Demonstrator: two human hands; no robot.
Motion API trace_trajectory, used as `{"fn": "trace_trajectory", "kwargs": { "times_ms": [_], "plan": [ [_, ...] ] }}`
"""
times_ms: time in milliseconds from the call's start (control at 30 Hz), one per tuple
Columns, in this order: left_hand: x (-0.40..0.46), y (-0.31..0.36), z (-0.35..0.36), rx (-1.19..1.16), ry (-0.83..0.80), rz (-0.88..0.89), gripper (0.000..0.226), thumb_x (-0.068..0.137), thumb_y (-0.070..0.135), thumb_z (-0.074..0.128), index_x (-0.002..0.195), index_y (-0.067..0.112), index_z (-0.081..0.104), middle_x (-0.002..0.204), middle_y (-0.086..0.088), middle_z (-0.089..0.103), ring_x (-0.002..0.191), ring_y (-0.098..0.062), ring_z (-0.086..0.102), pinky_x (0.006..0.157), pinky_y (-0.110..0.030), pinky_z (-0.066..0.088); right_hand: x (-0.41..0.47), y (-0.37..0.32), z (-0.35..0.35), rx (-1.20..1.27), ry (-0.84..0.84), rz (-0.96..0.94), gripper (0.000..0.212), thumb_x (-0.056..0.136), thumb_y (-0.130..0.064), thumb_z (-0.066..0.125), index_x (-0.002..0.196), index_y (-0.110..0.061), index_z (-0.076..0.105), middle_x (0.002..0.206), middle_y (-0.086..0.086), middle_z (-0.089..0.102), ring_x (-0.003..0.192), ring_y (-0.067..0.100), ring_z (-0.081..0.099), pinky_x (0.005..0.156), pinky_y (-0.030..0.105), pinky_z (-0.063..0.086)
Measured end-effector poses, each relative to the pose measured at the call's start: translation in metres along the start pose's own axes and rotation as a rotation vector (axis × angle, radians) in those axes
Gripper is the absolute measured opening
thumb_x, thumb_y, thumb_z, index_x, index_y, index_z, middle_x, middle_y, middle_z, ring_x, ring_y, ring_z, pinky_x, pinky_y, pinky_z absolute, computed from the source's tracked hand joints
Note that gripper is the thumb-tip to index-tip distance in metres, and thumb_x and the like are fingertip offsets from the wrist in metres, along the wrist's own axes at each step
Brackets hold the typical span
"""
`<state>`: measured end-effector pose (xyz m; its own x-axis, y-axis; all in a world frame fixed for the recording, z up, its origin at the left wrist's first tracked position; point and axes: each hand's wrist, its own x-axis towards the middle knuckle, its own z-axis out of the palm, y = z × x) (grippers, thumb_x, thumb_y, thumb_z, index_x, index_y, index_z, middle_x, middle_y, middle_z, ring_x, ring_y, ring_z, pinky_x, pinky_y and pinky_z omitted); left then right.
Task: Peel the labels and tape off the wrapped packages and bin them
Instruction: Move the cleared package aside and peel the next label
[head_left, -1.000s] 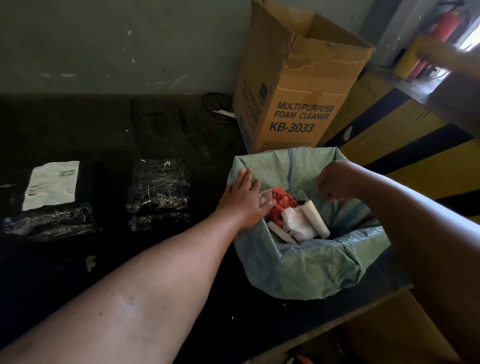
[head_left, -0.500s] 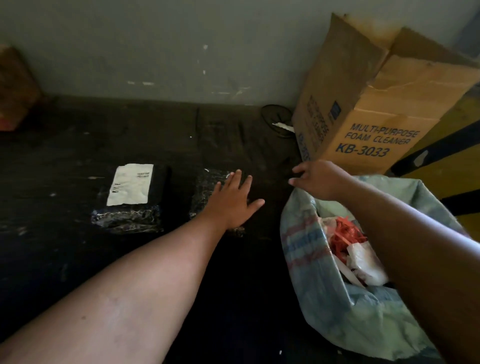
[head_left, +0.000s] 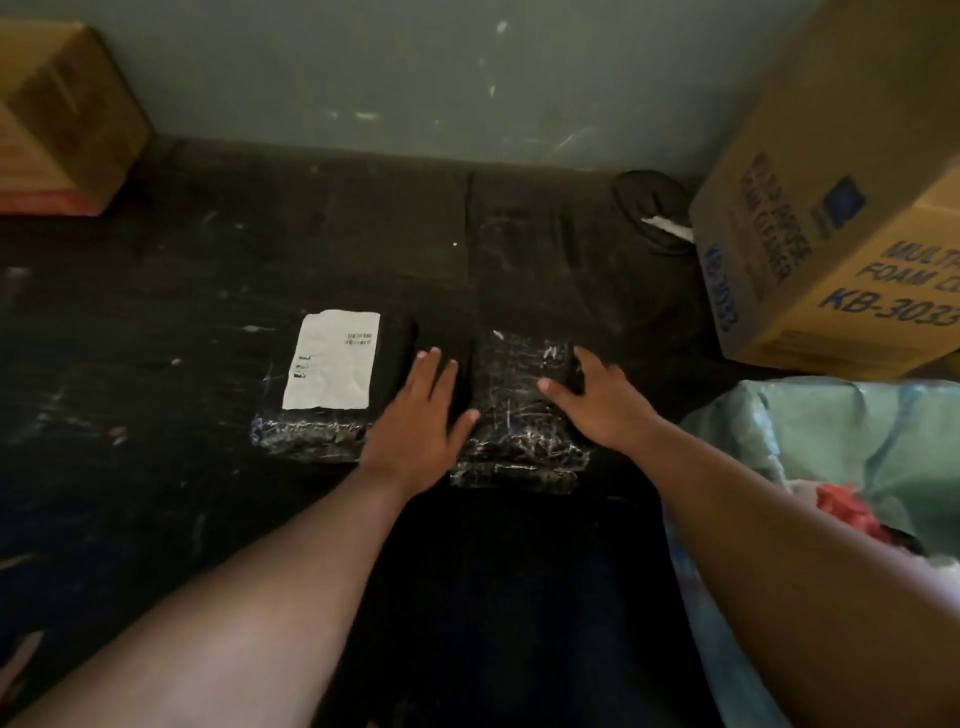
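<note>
Two black plastic-wrapped packages lie side by side on the dark table. The left package (head_left: 384, 364) carries a white printed label (head_left: 332, 366) on top. The right package (head_left: 519, 410) shows no label, only shiny crinkled wrap. My left hand (head_left: 421, 421) lies flat with fingers spread over the gap between the two packages, its thumb at the right package's left edge. My right hand (head_left: 602, 400) rests open on the right package's right side, fingers spread. Neither hand holds anything. The green woven bin bag (head_left: 841, 431) stands at the right with red and white scraps inside.
A cardboard box marked KB-3033 (head_left: 831, 249) stands at the back right against the wall, a dark round object (head_left: 654, 208) beside it. Another brown box (head_left: 57, 119) sits at the back left. The table (head_left: 156, 291) is dark and scuffed.
Both hands left the bin bag and moved left onto the packages; the right hand now touches the unlabelled package. The view swung left, away from the bin.
</note>
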<state>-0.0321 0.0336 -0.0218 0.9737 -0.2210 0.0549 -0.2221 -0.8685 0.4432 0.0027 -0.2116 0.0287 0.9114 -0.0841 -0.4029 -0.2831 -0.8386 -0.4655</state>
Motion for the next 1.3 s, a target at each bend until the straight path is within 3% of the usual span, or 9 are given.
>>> {"fn": "trace_trajectory", "kwargs": {
  "times_ms": [200, 367, 467, 533, 667, 733, 867, 1067, 1300],
  "plan": [
    [-0.069, 0.003, 0.058, -0.054, -0.117, -0.115, 0.085, 0.101, 0.060, 0.037, 0.162, 0.016, -0.003, 0.170, 0.001, -0.011, 0.156, -0.014, -0.012, 0.125, -0.036, 0.003, 0.001, 0.010, 0.029, 0.228, -0.014, 0.053, 0.087, 0.086, -0.068, 0.052, 0.151, -0.047, -0.002, 0.148, 0.004, 0.046, 0.123, 0.029, 0.054, 0.093, 0.034, 0.041],
    [-0.116, -0.011, 0.080, 0.210, -0.288, -0.185, 0.089, 0.096, 0.073, 0.013, 0.162, 0.017, -0.009, 0.168, -0.003, -0.021, 0.152, -0.019, -0.026, 0.122, -0.042, -0.012, -0.006, 0.013, 0.032, 0.405, 0.031, 0.054, 0.091, 0.083, -0.066, 0.059, 0.150, -0.051, -0.001, 0.147, 0.000, 0.046, 0.121, 0.024, 0.055, 0.099, 0.034, 0.043],
    [-0.129, -0.014, 0.093, 0.304, -0.344, -0.196, 0.095, 0.093, 0.080, 0.007, 0.159, 0.018, -0.019, 0.164, -0.001, -0.031, 0.150, -0.021, -0.032, 0.119, -0.049, -0.021, -0.006, 0.014, 0.032, 0.471, 0.009, 0.051, 0.093, 0.085, -0.060, 0.062, 0.151, -0.050, -0.002, 0.148, -0.003, 0.044, 0.098, 0.010, 0.058, 0.083, 0.022, 0.044],
    [-0.131, -0.014, 0.096, 0.327, -0.342, -0.188, 0.097, 0.090, 0.083, 0.004, 0.157, 0.019, -0.023, 0.163, -0.001, -0.034, 0.149, -0.021, -0.034, 0.120, -0.052, -0.020, -0.006, 0.014, 0.031, 0.493, -0.006, 0.045, 0.091, 0.088, -0.054, 0.062, 0.152, -0.048, -0.003, 0.148, -0.005, 0.044, 0.078, -0.002, 0.050, 0.069, 0.016, 0.041],
    [-0.129, -0.015, 0.098, 0.323, -0.312, -0.181, 0.097, 0.089, 0.084, 0.005, 0.157, 0.021, -0.023, 0.164, 0.000, -0.033, 0.149, -0.019, -0.034, 0.122, -0.053, -0.016, -0.004, 0.013, 0.032, 0.455, 0.027, 0.007, 0.091, 0.089, -0.055, 0.061, 0.151, -0.049, -0.005, 0.151, -0.004, 0.042, 0.099, 0.009, 0.052, 0.091, 0.031, 0.045],
    [-0.130, -0.015, 0.099, 0.321, -0.305, -0.183, 0.097, 0.089, 0.084, 0.006, 0.158, 0.022, -0.023, 0.164, 0.000, -0.032, 0.149, -0.018, -0.035, 0.122, -0.054, -0.014, -0.006, 0.012, 0.034, 0.447, 0.052, -0.006, 0.089, 0.089, -0.056, 0.059, 0.150, -0.049, -0.005, 0.149, -0.003, 0.044, 0.093, 0.012, 0.057, 0.088, 0.035, 0.051],
    [-0.131, -0.015, 0.099, 0.324, -0.292, -0.184, 0.096, 0.089, 0.084, 0.004, 0.158, 0.022, -0.022, 0.164, 0.001, -0.032, 0.148, -0.017, -0.035, 0.123, -0.054, -0.013, -0.020, 0.014, 0.037, 0.401, 0.159, -0.056, 0.080, 0.093, -0.054, 0.054, 0.154, -0.042, 0.002, 0.143, -0.003, 0.049, 0.079, 0.004, 0.051, 0.069, 0.021, 0.044],
    [-0.143, -0.015, 0.097, 0.296, -0.296, -0.183, 0.088, 0.095, 0.076, 0.009, 0.159, 0.021, -0.018, 0.165, 0.001, -0.030, 0.149, -0.016, -0.031, 0.124, -0.049, -0.012, -0.053, 0.028, 0.042, 0.477, 0.264, -0.136, 0.075, 0.090, -0.047, 0.063, 0.150, -0.033, 0.020, 0.135, -0.012, 0.053, 0.106, 0.006, 0.054, 0.085, 0.024, 0.040],
    [-0.188, -0.013, 0.098, 0.256, -0.276, -0.199, 0.084, 0.098, 0.071, 0.013, 0.161, 0.022, -0.014, 0.166, 0.002, -0.028, 0.151, -0.016, -0.028, 0.125, -0.049, -0.010, -0.113, 0.058, 0.075, 0.562, 0.262, -0.132, 0.065, 0.090, -0.037, 0.067, 0.145, -0.030, 0.034, 0.098, -0.030, 0.055, 0.085, -0.018, 0.056, 0.073, 0.004, 0.041]
  ]
}}
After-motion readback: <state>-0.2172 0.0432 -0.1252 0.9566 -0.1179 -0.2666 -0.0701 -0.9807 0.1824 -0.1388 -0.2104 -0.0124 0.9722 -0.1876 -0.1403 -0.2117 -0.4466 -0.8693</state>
